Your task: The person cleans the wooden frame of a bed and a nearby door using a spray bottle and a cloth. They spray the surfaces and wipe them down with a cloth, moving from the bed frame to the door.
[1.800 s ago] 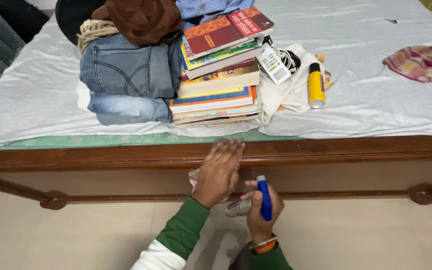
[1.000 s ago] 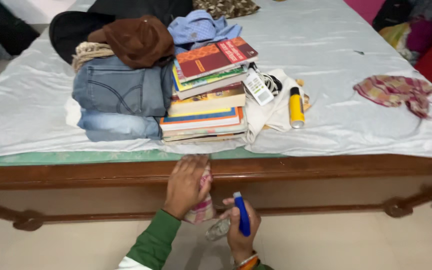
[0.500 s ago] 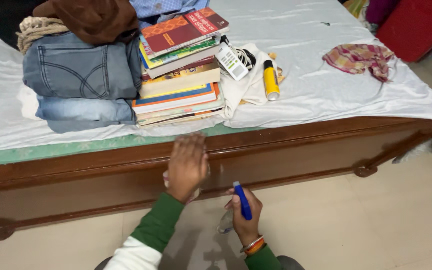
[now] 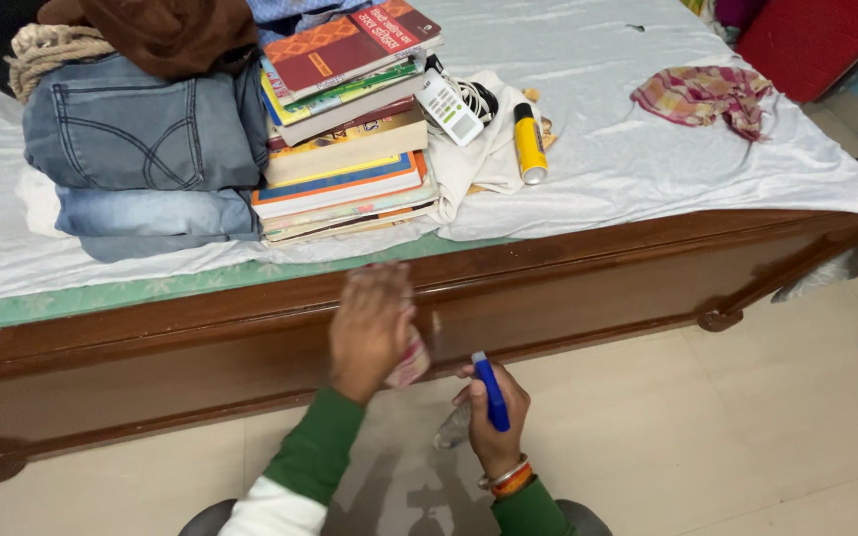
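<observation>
Against the wooden side rail of the bed (image 4: 588, 288), just below the mattress edge, the left hand (image 4: 369, 328) lay flat with fingers spread, pressing a pinkish patterned cloth (image 4: 411, 361) to the wood; only a corner of the cloth showed under the palm's right side. That hand was blurred, so the exact grip on the cloth could not be told beyond the flat pressing. The green sleeve with a white cuff ran back from it toward the lower edge of the view.

Just beside it, lower and to the right, the right hand (image 4: 494, 417) was clenched around a clear spray bottle (image 4: 454, 429) with a blue top (image 4: 491, 390), held off the floor and apart from the rail. Orange and silver bangles sat at that wrist.

On the white sheet (image 4: 647, 159) near the bed's front edge stood a stack of books (image 4: 350, 149), with folded jeans (image 4: 141, 149) touching its left side and a brown garment (image 4: 171, 30) on top of the jeans. A coil of rope (image 4: 47, 50) sat at the jeans' far left corner. Just right of the books lay a white remote (image 4: 449, 107), a black cable (image 4: 479, 97) and a yellow can (image 4: 528, 144) on a pale cloth (image 4: 489, 159). Well apart, toward the bed's right corner, a checked rag (image 4: 702, 96) lay crumpled. Pale tiled floor (image 4: 747, 427) ran below the rail.
</observation>
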